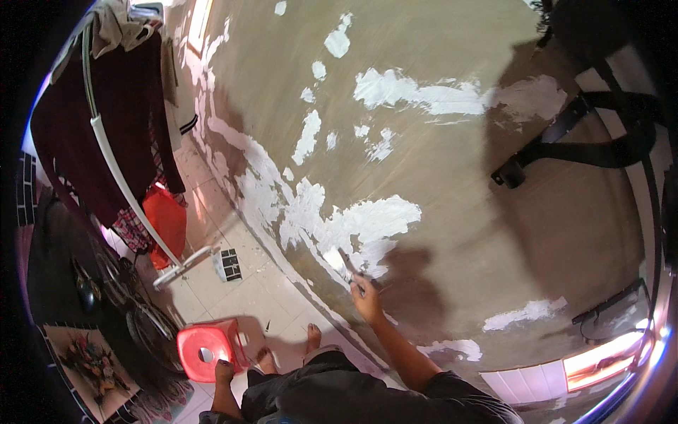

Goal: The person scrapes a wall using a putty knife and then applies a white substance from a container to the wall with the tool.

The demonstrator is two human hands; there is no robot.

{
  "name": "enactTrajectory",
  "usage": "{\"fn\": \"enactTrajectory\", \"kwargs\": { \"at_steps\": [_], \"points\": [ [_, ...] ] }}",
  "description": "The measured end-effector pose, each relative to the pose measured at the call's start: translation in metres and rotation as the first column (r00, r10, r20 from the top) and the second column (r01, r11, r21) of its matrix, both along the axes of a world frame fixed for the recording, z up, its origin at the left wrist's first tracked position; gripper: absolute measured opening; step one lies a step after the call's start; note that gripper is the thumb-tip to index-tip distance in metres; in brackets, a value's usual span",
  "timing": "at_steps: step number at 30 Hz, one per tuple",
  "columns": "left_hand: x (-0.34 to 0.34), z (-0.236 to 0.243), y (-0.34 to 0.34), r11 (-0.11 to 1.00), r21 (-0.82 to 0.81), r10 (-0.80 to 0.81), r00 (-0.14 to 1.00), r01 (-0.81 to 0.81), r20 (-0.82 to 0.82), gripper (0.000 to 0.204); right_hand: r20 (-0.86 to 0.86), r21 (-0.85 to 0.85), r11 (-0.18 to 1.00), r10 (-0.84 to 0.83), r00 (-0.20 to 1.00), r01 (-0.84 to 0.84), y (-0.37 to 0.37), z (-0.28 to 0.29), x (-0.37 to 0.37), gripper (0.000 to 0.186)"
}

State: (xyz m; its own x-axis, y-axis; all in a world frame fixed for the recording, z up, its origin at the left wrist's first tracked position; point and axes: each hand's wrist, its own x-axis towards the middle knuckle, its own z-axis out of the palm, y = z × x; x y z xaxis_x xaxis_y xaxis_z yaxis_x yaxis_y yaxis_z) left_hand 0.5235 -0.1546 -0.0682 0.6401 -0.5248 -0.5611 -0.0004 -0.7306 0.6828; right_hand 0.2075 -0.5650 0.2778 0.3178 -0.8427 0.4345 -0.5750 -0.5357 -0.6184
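My right hand point(367, 300) is closed round the handle of a putty knife point(339, 263), whose blade carries white filler and is against the grey wall point(445, 184) over a large white filler patch point(374, 219). Other white patches are scattered over the wall. My left hand point(223, 376) hangs low beside the red plastic stool point(196, 345), its fingers curled; what they hold, if anything, is too small to make out. My bare feet point(313, 339) stand on the tiled floor point(258, 304) near the wall's base.
At left stand a white-framed rack point(127, 184) with dark clothes and a red bag point(164, 219), dark bicycle wheels point(148, 328) and a framed flower picture point(92, 371). A black-and-white piece point(229, 263) lies on the floor. A black bracket point(565, 148) sticks out at right.
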Motion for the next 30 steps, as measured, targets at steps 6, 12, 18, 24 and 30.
{"fn": "enactTrajectory", "kwargs": {
  "at_steps": [6, 12, 18, 24, 30],
  "points": [
    [-0.001, 0.024, -0.024, 0.992, -0.075, -0.128, 0.901, 0.106, -0.415, 0.028, 0.17, 0.567, 0.823, -0.167, 0.971, 0.042, 0.048, 0.011, -0.028, 0.031],
    [0.005, 0.059, -0.102, 0.951, -0.206, -0.272, 0.942, 0.232, -0.196, 0.035, 0.189, 0.585, 0.81, -0.198, 0.962, 0.052, 0.054, 0.064, 0.0, 0.033],
    [-0.075, 0.26, -0.269, 0.733, -0.622, -0.538, 0.793, 0.274, -0.285, 0.038, 0.143, 0.411, 0.911, -0.034, 0.989, -0.028, 0.078, 0.079, 0.026, 0.035],
    [-0.161, 0.435, -0.327, 0.691, -0.721, -0.499, 0.761, 0.061, -0.414, 0.03, 0.035, 0.256, 0.967, 0.003, 0.999, -0.012, 0.088, 0.088, 0.027, 0.034],
    [-0.187, 0.421, -0.364, 0.57, -0.822, -0.269, 0.943, -0.009, -0.198, 0.028, -0.037, 0.19, 0.958, 0.225, 0.974, -0.214, 0.074, 0.105, 0.001, 0.041]
  ]
}}
